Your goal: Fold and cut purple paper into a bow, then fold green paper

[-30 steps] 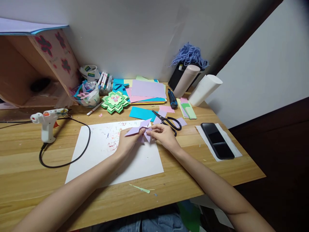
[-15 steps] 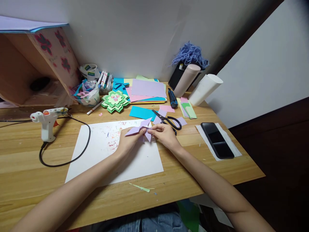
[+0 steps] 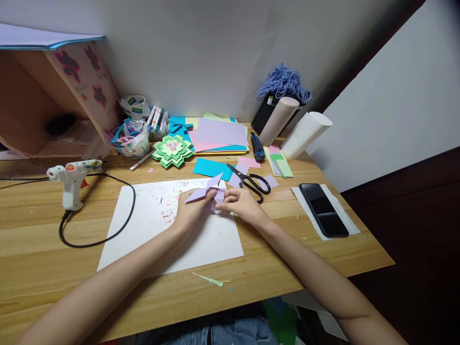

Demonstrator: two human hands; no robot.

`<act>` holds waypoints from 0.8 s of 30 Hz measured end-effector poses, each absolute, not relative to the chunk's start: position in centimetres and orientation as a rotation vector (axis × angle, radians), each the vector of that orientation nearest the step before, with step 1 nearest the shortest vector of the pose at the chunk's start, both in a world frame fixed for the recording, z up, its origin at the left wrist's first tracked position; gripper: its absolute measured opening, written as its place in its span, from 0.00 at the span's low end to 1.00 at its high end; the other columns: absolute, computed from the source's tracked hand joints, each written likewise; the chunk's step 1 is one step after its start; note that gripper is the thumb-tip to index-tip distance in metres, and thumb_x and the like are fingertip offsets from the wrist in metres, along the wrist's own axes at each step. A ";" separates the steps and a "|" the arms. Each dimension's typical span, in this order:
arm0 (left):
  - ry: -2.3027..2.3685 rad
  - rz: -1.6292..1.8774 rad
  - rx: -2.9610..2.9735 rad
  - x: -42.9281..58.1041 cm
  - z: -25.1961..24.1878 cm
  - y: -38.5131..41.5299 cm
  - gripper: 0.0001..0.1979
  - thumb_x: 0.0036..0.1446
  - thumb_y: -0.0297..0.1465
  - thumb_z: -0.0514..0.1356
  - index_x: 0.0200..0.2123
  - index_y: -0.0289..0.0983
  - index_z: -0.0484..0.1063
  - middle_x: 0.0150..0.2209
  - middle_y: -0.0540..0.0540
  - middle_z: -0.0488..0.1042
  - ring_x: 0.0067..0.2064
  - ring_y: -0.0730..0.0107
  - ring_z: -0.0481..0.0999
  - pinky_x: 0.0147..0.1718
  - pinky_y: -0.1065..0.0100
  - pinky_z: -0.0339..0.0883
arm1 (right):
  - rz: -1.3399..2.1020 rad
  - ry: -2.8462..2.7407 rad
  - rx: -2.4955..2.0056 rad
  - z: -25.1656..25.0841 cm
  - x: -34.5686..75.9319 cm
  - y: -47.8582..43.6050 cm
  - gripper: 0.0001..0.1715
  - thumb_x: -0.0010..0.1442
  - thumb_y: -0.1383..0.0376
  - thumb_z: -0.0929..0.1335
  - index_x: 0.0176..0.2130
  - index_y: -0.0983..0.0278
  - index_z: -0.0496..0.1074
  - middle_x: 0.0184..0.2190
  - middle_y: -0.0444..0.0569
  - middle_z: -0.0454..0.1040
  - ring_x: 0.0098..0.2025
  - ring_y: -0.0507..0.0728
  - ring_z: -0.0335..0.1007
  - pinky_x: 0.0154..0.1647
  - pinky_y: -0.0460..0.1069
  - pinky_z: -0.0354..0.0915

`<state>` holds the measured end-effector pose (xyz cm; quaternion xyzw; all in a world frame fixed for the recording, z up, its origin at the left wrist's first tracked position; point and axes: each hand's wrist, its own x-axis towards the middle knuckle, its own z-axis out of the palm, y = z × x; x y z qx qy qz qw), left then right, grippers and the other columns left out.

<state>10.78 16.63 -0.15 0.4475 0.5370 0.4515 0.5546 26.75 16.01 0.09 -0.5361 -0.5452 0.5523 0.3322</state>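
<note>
A folded piece of lilac paper [image 3: 197, 194] with several pointed flaps is held above a white sheet [image 3: 143, 239] marked with coloured specks. My left hand [image 3: 189, 211] is closed on it, thumb on top near the middle. Against its right side, the fingers of my right hand [image 3: 241, 205] pinch a flap, partly hiding it. Just beyond my right hand lie black-handled scissors [image 3: 247, 181], blades apart, over small lilac paper pieces. A blue paper rectangle [image 3: 211, 168] lies behind the hands.
At left stands a white glue gun [image 3: 72, 184] with a looping black cord. Behind are a layered green paper flower [image 3: 172, 151], a tub of scraps [image 3: 132, 143], stacked coloured paper [image 3: 221, 130] and a utility knife [image 3: 257, 147]. A phone [image 3: 323, 210] lies at right.
My right fingers have shifted slightly left and down along the lilac paper. Its lower right flap, which pointed downward before, now looks folded in by the fingers. My left hand has stayed put.
</note>
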 end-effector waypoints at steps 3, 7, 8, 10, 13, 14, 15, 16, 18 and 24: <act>1.273 1.068 1.031 10.8 -0.2 16.7 0.14 0.39 0.38 0.68 0.17 0.34 0.70 0.19 0.50 0.68 0.23 0.75 0.61 0.23 0.70 0.53 | 1.437 -1.404 -1.418 0.0 26.7 16.1 0.19 0.41 0.59 0.74 0.20 0.65 0.62 0.14 0.36 0.62 0.20 0.46 0.56 0.24 0.44 0.53; 1.259 1.067 1.039 10.8 -0.1 16.7 0.15 0.39 0.38 0.68 0.16 0.34 0.70 0.19 0.49 0.69 0.22 0.74 0.61 0.23 0.70 0.54 | 1.441 -1.400 -1.421 0.2 26.8 16.0 0.18 0.41 0.59 0.74 0.20 0.66 0.63 0.14 0.37 0.63 0.20 0.47 0.58 0.24 0.45 0.54; 1.255 1.066 1.043 10.8 -0.1 16.7 0.14 0.39 0.38 0.68 0.17 0.34 0.71 0.19 0.48 0.70 0.23 0.74 0.62 0.23 0.70 0.54 | 1.448 -1.399 -1.417 0.2 26.8 16.0 0.18 0.42 0.59 0.73 0.20 0.66 0.64 0.14 0.38 0.65 0.20 0.47 0.59 0.25 0.45 0.54; 1.253 1.064 1.048 10.8 -0.1 16.7 0.14 0.39 0.38 0.68 0.18 0.34 0.72 0.20 0.48 0.71 0.24 0.73 0.63 0.24 0.70 0.55 | 1.468 -1.392 -1.408 0.3 26.8 16.0 0.17 0.43 0.59 0.73 0.20 0.66 0.64 0.16 0.40 0.69 0.22 0.48 0.63 0.26 0.45 0.56; 1.269 1.058 1.048 10.8 0.0 16.7 0.13 0.39 0.38 0.68 0.19 0.34 0.72 0.21 0.47 0.71 0.24 0.73 0.64 0.25 0.70 0.56 | 1.502 -1.379 -1.382 0.4 26.9 15.9 0.16 0.43 0.59 0.73 0.21 0.66 0.64 0.18 0.43 0.72 0.24 0.50 0.67 0.28 0.45 0.59; 1.271 1.059 1.050 10.8 0.0 16.7 0.13 0.39 0.38 0.68 0.19 0.34 0.72 0.21 0.47 0.71 0.24 0.73 0.64 0.25 0.70 0.56 | 1.519 -1.372 -1.370 0.4 26.9 15.9 0.16 0.43 0.59 0.73 0.22 0.66 0.65 0.19 0.44 0.73 0.25 0.50 0.68 0.29 0.45 0.60; 1.266 1.059 1.054 10.8 0.0 16.7 0.13 0.40 0.38 0.67 0.19 0.34 0.72 0.21 0.47 0.71 0.24 0.72 0.64 0.25 0.70 0.56 | 1.535 -1.362 -1.358 0.4 26.9 16.0 0.16 0.44 0.59 0.73 0.23 0.66 0.66 0.21 0.45 0.74 0.26 0.51 0.69 0.30 0.45 0.61; 1.257 1.060 1.060 10.8 0.0 16.7 0.13 0.40 0.38 0.67 0.19 0.34 0.72 0.21 0.47 0.71 0.24 0.72 0.64 0.25 0.69 0.56 | 1.545 -1.349 -1.344 0.3 26.9 16.1 0.16 0.45 0.57 0.73 0.25 0.66 0.67 0.22 0.45 0.75 0.26 0.50 0.70 0.31 0.45 0.62; 1.236 1.062 1.073 10.8 0.0 16.8 0.13 0.40 0.38 0.67 0.19 0.34 0.72 0.21 0.47 0.71 0.24 0.72 0.64 0.24 0.69 0.55 | 1.528 -1.321 -1.326 0.2 27.0 16.3 0.17 0.47 0.54 0.71 0.27 0.66 0.70 0.23 0.45 0.74 0.25 0.49 0.69 0.30 0.45 0.64; 1.235 1.046 1.094 10.8 0.0 16.9 0.14 0.40 0.38 0.67 0.17 0.34 0.71 0.19 0.49 0.69 0.23 0.73 0.63 0.23 0.69 0.53 | 1.380 -1.285 -1.307 -0.4 27.2 16.8 0.20 0.46 0.51 0.71 0.27 0.66 0.72 0.21 0.44 0.70 0.22 0.49 0.66 0.26 0.44 0.64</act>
